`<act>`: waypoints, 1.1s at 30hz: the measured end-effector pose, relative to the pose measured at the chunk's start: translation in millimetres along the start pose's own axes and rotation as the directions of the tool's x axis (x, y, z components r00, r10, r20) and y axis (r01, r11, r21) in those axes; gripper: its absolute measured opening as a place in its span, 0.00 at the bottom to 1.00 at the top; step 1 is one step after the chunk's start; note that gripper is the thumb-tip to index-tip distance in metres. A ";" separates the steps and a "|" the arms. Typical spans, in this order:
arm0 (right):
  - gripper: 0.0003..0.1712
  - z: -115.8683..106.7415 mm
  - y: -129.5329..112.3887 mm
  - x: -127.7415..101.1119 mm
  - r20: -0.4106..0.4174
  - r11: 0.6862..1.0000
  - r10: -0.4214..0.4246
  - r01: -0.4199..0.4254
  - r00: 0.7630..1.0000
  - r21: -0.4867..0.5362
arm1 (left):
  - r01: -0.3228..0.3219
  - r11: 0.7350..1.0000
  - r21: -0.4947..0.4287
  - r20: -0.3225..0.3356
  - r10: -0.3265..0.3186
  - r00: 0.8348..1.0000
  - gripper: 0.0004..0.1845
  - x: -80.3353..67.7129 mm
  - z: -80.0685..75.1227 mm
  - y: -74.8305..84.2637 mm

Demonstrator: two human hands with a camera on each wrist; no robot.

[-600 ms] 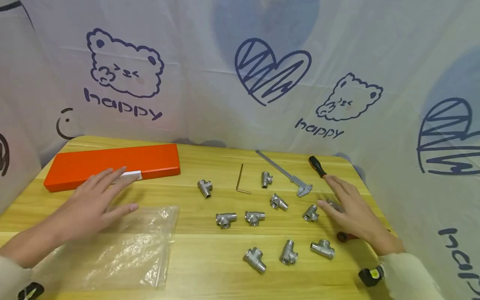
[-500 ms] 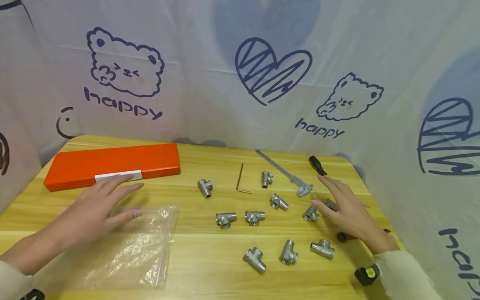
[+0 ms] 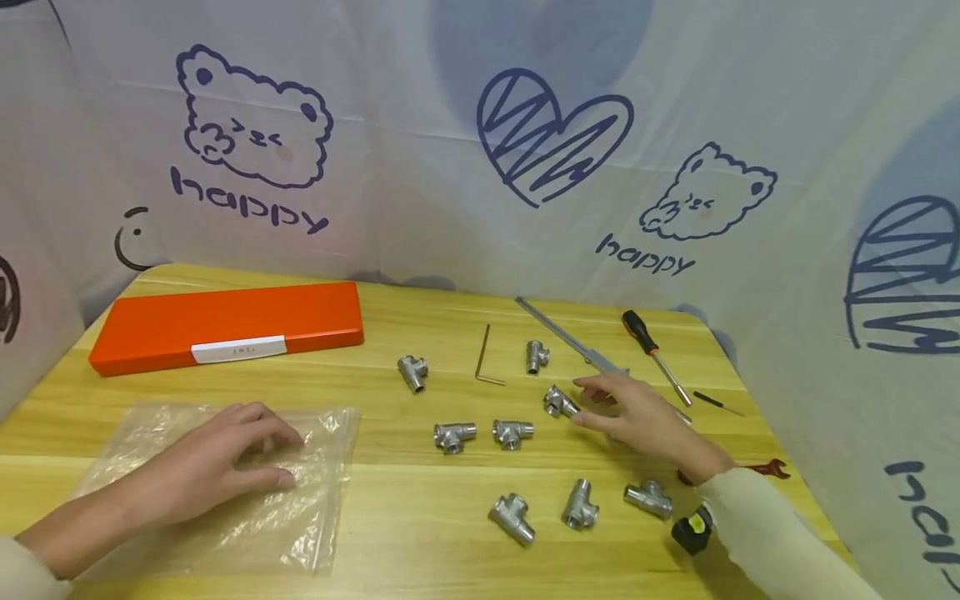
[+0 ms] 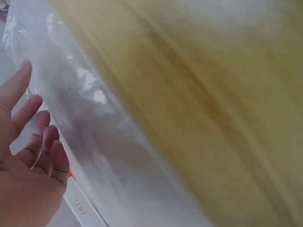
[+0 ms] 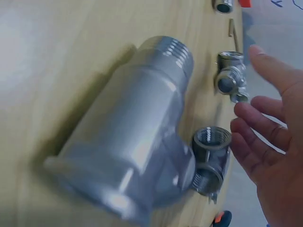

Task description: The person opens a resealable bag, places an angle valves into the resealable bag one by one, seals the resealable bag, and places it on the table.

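Observation:
Over the clear plastic bag (image 3: 322, 500) hovers my left hand (image 3: 206, 471), its fingers loosely bent and holding nothing. My right hand (image 3: 648, 421) hangs above the right half of the table, thumb and fingertips right by a metal tee fitting (image 3: 555, 401). In the right wrist view this hand (image 5: 279, 146) has relaxed, parted fingers with nothing between them. A threaded tee fitting (image 5: 128, 118) looms large there, with another tee (image 5: 210, 158) beyond it. The head of the vernier caliper (image 3: 558, 335) is partly hidden behind the right hand. Several more tees (image 3: 512, 433) lie around the table's middle.
A long orange case (image 3: 232, 317) with a white label lies at the back left. An L-shaped hex key (image 3: 480, 358) lies mid-table. A screwdriver (image 3: 641, 333), a thin black tool (image 3: 708, 398) and a red wrench (image 3: 768, 469) lie at the right. Behind hangs a printed curtain (image 3: 420, 167).
My right hand has moved left toward the tees, uncovering the screwdriver shaft and the thin black tool. My left hand has drawn back from the orange case, its fingers more bent.

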State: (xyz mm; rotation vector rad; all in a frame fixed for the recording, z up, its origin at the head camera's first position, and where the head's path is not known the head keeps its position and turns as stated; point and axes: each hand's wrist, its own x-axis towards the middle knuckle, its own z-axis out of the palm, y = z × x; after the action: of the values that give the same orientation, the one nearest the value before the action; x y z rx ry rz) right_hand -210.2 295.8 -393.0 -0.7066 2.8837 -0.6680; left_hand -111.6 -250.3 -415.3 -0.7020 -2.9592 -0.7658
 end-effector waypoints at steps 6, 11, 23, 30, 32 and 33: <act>0.27 4.6 -2.0 11.5 0.056 0.999 0.008 -0.006 0.998 -0.043 | 0.012 0.995 -0.095 0.025 -0.010 1.000 0.17 -0.6 6.1 -5.6; 0.15 4.7 -2.9 15.2 0.073 0.999 0.033 -0.030 0.997 -0.044 | -0.023 0.990 -0.141 0.001 0.023 1.000 0.07 2.5 9.7 -8.2; 0.10 -3.6 -24.0 23.0 -0.072 0.999 -0.049 0.050 0.996 0.017 | 0.016 0.997 -0.078 -0.079 -0.023 0.997 0.07 -2.0 6.5 2.0; 0.10 9.9 -91.1 44.0 -0.018 0.969 -0.206 0.206 0.978 0.134 | 0.017 0.993 -0.118 -0.077 -0.026 0.997 0.06 -1.9 4.5 6.4; 0.10 18.6 -111.3 51.2 0.016 0.955 -0.258 0.253 0.966 0.155 | 0.017 0.993 -0.117 -0.084 -0.027 0.996 0.08 -1.4 4.2 6.3; 0.10 23.2 -120.9 54.5 0.035 0.949 -0.282 0.273 0.959 0.157 | 0.020 0.993 -0.114 -0.088 -0.030 0.996 0.09 -1.3 4.1 6.1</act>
State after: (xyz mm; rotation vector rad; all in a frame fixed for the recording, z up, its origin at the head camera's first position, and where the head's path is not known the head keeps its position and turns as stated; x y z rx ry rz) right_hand -203.6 165.4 -360.4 -1.1016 2.6704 -0.8710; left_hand -107.5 -244.2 -416.3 -0.6194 -2.8685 -0.9463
